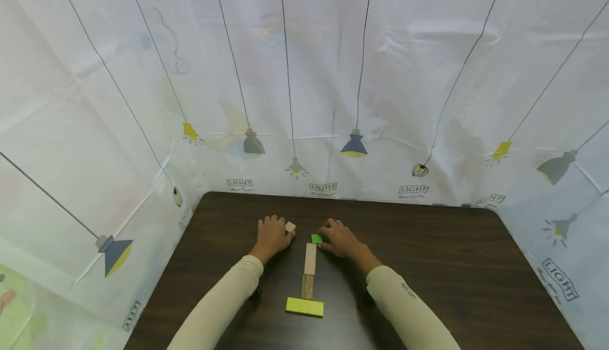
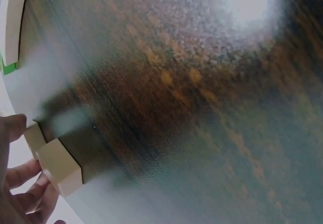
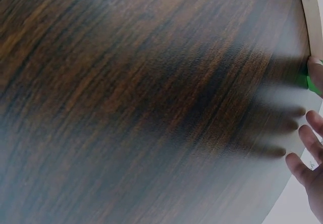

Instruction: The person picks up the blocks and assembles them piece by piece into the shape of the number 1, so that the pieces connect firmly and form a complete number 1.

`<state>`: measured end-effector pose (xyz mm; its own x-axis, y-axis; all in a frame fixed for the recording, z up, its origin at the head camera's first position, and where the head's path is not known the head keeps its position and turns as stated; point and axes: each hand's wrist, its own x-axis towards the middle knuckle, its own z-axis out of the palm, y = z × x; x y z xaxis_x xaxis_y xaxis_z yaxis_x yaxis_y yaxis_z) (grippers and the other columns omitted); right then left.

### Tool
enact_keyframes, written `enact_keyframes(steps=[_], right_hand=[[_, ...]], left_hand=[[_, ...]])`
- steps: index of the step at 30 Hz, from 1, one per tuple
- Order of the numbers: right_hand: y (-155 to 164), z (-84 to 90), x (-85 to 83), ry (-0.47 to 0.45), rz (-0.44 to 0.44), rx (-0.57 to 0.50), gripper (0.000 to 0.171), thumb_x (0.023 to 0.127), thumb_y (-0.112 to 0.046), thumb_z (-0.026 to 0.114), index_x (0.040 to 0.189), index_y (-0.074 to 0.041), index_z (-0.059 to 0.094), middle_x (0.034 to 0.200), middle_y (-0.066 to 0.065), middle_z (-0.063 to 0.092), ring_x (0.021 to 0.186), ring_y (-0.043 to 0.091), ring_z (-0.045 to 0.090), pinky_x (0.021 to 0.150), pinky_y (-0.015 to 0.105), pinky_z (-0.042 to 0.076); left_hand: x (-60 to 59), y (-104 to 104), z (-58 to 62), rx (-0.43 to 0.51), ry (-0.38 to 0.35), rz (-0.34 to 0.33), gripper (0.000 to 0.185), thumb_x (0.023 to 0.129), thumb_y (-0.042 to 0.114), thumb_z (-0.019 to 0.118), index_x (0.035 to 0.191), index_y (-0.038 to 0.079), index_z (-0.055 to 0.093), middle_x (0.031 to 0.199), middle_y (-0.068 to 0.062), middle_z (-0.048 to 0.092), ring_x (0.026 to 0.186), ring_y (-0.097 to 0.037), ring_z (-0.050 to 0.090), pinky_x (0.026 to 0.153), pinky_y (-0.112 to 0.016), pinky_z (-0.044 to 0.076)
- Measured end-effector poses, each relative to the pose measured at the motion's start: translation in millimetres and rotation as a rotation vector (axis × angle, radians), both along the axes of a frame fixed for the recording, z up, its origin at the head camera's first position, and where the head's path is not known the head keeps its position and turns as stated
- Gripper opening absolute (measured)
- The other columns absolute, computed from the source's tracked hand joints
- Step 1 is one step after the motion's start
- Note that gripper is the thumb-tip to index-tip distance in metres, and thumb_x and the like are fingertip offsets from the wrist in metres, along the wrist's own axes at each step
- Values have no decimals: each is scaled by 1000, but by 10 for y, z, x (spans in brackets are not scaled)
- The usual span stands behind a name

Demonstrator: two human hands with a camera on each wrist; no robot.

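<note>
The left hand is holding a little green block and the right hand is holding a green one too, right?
Not quite. In the head view the left hand holds a small pale wooden block, not a green one; the left wrist view shows its tan colour too. The right hand does hold the green block.

The tabletop (image 1: 428, 265) is dark wood-grain with a smooth, slightly glossy finish that catches light. The small cube (image 2: 59, 166) and the long pale block (image 1: 310, 258) look like matt, unpainted wood, while the yellow block (image 1: 304, 307) and the green block (image 1: 316, 238) carry a smooth painted coat. The backdrop sheet (image 1: 333, 75) looks like thin, creased plastic.
</note>
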<state>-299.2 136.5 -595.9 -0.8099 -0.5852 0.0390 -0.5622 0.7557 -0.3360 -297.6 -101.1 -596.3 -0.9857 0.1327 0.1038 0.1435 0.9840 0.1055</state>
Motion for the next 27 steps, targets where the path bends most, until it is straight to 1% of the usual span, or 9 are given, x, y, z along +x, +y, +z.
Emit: enact_keyframes(steps=[4,13,18,22,27], right_hand=[[5,11,6,-3,-9,2,41,93,-30,73,129,-11,66,120,13,56,108,32,54,86,53,49],[-4,-24,1,-9,-25,10,40,93,-32,73,129,-13,66,122,12,56,111,33,54,88,55,46],[-11,-31,-2,-16,-26,13,42,94,-32,72,130,-13,66,122,12,56,112,32,53,89,54,46],[-12,-33,-6,-15,-28,17,42,93,-33,72,130,-13,66,123,12,56,112,32,54,88,55,46],[-11,-49,-8,-5,-47,42,43,94,-35,72,131,-15,66,125,10,56,114,31,54,89,54,46]], left_hand=[[9,10,17,-3,8,-2,45,91,48,69,105,6,71,104,-14,68,97,-33,61,87,-51,45],[32,27,55,12,-4,6,45,92,46,69,109,5,71,105,-15,68,99,-34,61,90,-53,44],[37,26,63,15,11,6,43,91,44,71,105,4,71,102,-15,68,96,-34,61,88,-53,44],[29,25,59,11,14,5,42,90,44,72,104,4,71,101,-14,68,95,-33,61,87,-53,45],[9,19,25,20,-4,2,42,92,42,70,107,3,71,104,-16,68,99,-35,61,91,-54,44]])
